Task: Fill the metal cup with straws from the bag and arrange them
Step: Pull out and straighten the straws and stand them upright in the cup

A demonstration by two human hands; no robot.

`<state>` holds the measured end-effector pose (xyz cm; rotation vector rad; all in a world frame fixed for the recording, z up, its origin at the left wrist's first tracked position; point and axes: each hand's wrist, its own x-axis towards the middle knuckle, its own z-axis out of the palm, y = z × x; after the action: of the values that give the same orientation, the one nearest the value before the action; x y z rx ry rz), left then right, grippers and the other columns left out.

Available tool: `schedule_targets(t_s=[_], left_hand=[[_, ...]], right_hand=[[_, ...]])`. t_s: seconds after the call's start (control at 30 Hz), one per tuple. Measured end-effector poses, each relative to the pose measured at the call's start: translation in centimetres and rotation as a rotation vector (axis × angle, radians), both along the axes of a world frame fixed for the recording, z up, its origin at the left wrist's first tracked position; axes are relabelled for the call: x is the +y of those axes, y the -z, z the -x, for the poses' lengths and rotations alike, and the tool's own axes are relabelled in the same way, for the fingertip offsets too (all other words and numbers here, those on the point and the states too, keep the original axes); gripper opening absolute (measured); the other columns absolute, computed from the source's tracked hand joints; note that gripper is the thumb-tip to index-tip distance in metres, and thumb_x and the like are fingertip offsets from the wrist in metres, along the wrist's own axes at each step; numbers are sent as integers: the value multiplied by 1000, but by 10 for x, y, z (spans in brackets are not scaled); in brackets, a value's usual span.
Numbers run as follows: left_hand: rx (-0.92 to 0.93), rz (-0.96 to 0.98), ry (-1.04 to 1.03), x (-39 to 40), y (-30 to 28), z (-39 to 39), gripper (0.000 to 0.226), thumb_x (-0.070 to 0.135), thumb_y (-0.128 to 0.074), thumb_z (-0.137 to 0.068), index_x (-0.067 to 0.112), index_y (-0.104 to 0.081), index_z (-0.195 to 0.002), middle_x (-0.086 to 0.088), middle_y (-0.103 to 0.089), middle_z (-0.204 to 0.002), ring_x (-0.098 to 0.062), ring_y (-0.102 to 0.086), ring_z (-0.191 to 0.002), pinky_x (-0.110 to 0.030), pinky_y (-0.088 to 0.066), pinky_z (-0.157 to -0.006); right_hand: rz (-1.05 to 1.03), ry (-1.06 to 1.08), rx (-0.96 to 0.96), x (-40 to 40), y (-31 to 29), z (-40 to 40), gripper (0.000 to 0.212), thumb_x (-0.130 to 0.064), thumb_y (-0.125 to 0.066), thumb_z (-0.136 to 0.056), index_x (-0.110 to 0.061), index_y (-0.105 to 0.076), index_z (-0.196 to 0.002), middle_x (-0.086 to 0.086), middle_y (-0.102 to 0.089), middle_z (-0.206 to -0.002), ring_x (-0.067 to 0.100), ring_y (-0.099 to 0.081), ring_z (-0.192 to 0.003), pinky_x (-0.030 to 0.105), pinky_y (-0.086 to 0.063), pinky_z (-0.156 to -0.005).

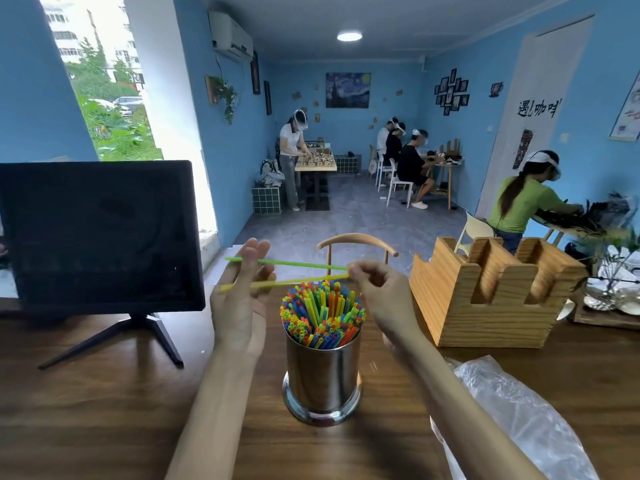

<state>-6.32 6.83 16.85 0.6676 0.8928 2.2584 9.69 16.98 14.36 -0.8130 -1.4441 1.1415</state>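
Observation:
A shiny metal cup stands on the wooden table, packed with upright coloured straws. Above it lie two loose straws, nearly level: a green straw and a yellow straw. My right hand pinches their right ends. My left hand is to the left of the cup, palm toward it, and its fingers curl round the straws' left parts. A clear plastic bag lies crumpled at the lower right, beneath my right forearm.
A dark monitor on a tripod foot stands at the left. A wooden slotted holder sits to the right, a chair back behind the cup. Several people work at tables further back.

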Motion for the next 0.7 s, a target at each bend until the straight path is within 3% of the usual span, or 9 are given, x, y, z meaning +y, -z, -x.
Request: schedule_targets(t_s=[0.1, 0.17, 0.27, 0.33, 0.47, 0.7], left_hand=[[51, 28, -99, 3, -6, -4, 20, 31, -52, -103, 20, -68, -107, 5, -79, -95, -4, -71, -94, -16, -50, -77], [2, -7, -59, 5, -12, -8, 22, 34, -49, -105, 20, -67, -104, 6, -75, -84, -9, -71, -86, -22, -53, -80], [-93, -74, 41, 6, -20, -11, 28, 38, -45, -107, 19, -62, -95, 7, -42, -59, -7, -42, -52, -21, -39, -59], [-87, -108, 69, 5, -25, -14, 44, 50, -40, -105, 16, -56, -81, 5, -27, -56, -10, -23, -50, -24, -23, -52], [-43, -150, 148, 1, -27, -16, 69, 74, -28, -95, 15, -32, -59, 1, -17, -57, -16, -16, -54, -29, -16, -51], [15, -122, 179, 3, -20, -17, 61, 41, -28, -103, 19, -33, -46, 2, -21, -52, -15, -16, -52, -29, -19, -50]], right_hand=[[-123, -69, -255, -1, 10, 0, 7, -19, -75, -92, -24, -74, -86, -8, -72, -77, -3, -64, -73, 18, -51, -71], [-197, -73, -367, -4, 14, 3, 10, -21, -78, -89, -28, -73, -83, -10, -71, -76, -4, -63, -72, 17, -50, -69], [-275, -78, -470, -9, 16, 4, 8, -23, -79, -88, -30, -74, -85, -13, -71, -79, -1, -65, -80, 22, -53, -76], [-302, -95, -533, -12, 15, 4, 4, -26, -78, -88, -29, -75, -89, -15, -71, -83, 0, -65, -86, 24, -54, -80], [-326, -104, -600, -13, 14, 2, 5, -31, -76, -89, -27, -77, -93, -14, -72, -89, 2, -65, -92, 28, -55, -84], [-340, -86, -595, -15, 13, -2, 2, -30, -74, -91, -29, -76, -92, -16, -72, -91, 2, -63, -93, 28, -54, -82]])
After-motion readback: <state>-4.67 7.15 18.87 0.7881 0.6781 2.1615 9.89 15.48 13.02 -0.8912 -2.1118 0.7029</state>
